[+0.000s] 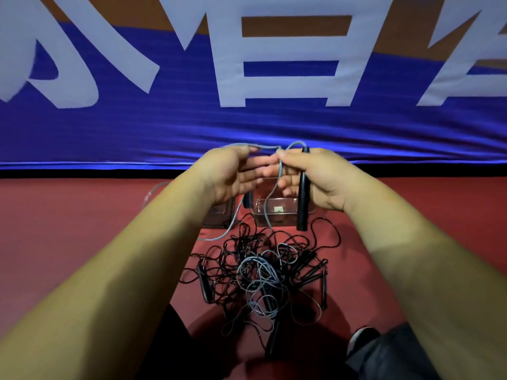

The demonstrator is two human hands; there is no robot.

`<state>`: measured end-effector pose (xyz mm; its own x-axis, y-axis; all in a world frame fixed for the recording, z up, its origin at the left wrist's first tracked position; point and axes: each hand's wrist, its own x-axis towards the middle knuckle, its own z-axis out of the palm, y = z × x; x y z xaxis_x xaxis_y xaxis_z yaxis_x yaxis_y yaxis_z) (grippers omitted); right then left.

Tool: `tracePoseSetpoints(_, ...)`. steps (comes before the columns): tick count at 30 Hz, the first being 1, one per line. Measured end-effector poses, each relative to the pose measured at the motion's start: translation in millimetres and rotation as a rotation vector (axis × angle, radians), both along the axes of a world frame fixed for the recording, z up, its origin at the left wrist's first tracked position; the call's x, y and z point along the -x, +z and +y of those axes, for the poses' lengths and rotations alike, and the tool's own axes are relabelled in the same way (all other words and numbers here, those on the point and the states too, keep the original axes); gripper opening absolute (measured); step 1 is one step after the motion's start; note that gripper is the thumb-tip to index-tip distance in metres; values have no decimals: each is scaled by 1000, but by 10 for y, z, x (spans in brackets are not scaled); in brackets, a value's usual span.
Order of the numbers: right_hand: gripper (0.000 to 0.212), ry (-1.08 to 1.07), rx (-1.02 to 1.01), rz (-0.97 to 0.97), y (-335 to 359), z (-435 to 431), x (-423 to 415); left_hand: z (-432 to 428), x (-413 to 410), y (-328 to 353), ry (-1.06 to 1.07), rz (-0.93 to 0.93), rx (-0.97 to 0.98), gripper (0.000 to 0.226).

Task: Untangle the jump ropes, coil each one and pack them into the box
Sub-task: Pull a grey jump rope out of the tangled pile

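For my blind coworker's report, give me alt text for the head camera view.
Two raised hands work a grey jump rope: the right hand grips its black handle, the cord draped over the left hand. Below, tangled ropes lie on red floor before a clear box.

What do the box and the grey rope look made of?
The box looks like clear glossy plastic; the red floor shows through its walls. The grey rope seems a smooth plastic-coated cord, thin with faint sheen; core not visible.
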<state>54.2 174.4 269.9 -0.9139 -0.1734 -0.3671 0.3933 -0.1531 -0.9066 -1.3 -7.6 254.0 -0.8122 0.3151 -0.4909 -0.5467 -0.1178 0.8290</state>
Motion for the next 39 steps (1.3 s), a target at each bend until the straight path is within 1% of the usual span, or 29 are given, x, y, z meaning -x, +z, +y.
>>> tracePoseSetpoints(2, 23, -120, 110, -24, 35, 4, 46, 63, -98, 27, -168, 51, 77, 43)
tracePoseSetpoints(3, 23, -169, 171, -48, 48, 7, 64, 97, -142, 45, -213, 78, 73, 51)
tracePoseSetpoints(5, 21, -263, 284, -86, 63, 23, 94, 150, -186, 44, -242, 122, 30, 56)
tracePoseSetpoints(6, 20, -307, 335, -93, 65, 34, 106, 163, -188, 30, -257, 148, 27, 54)
tracePoseSetpoints(8, 16, -379, 431, -94, 57, 70, 130, 148, -179, -32, -355, 253, 124, 41)
tracePoseSetpoints(10, 14, -440, 524, -85, 51, 133, 154, 128, -198, -111, -572, 372, 295, 35)
tracePoseSetpoints(12, 13, -489, 574, -62, 51, 210, 176, 123, -268, -170, -785, 397, 421, 31)
tracePoseSetpoints(13, 13, -499, 561, -46, 50, 241, 184, 129, -307, -180, -851, 398, 433, 26)
tracePoseSetpoints(15, 13, -501, 498, -23, 52, 285, 185, 140, -326, -182, -859, 432, 346, 21)
tracePoseSetpoints(17, 13, -505, 499, -24, 52, 308, 177, 184, -346, -110, -773, 411, 240, 16)
tracePoseSetpoints(18, 12, -510, 539, -32, 55, 313, 173, 209, -335, -87, -696, 370, 228, 13)
tracePoseSetpoints(19, 12, -514, 590, -44, 59, 322, 170, 236, -319, -83, -615, 353, 260, 16)
tracePoseSetpoints(21, 12, -499, 659, -68, 75, 328, 159, 259, -287, -133, -524, 432, 456, 38)
tracePoseSetpoints(22, 12, -478, 662, -75, 84, 332, 148, 270, -297, -160, -533, 494, 543, 47)
tracePoseSetpoints(23, 12, -452, 651, -78, 90, 333, 139, 276, -315, -191, -561, 536, 574, 52)
tracePoseSetpoints(24, 12, -427, 643, -78, 100, 330, 130, 281, -332, -228, -600, 551, 557, 50)
tracePoseSetpoints(27, 11, -397, 693, -70, 134, 331, 124, 315, -401, -324, -694, 491, 497, 32)
tracePoseSetpoints(29, 12, -414, 753, -66, 150, 355, 139, 324, -393, -363, -756, 516, 510, 24)
tracePoseSetpoints(31, 13, -447, 791, -60, 134, 378, 156, 307, -401, -350, -864, 538, 543, 18)
tracePoseSetpoints(32, 15, -471, 778, -59, 108, 398, 166, 303, -403, -347, -896, 535, 539, 16)
tracePoseSetpoints(33, 19, -487, 720, -56, 84, 406, 188, 300, -397, -333, -891, 514, 501, 16)
tracePoseSetpoints(34, 26, -497, 600, -59, 48, 415, 215, 293, -397, -298, -860, 467, 440, 17)
tracePoseSetpoints(36, 37, -473, 211, -104, -30, 426, 268, 285, -373, -199, -747, 366, 306, 18)
tracePoseSetpoints(37, 38, -424, 8, -157, -80, 429, 277, 275, -338, -137, -676, 344, 249, 21)
tracePoseSetpoints(38, 36, -347, -151, -223, -126, 433, 265, 256, -301, -75, -597, 334, 191, 23)
tracePoseSetpoints(39, 32, -260, -247, -287, -156, 423, 231, 232, -262, -15, -513, 331, 132, 24)
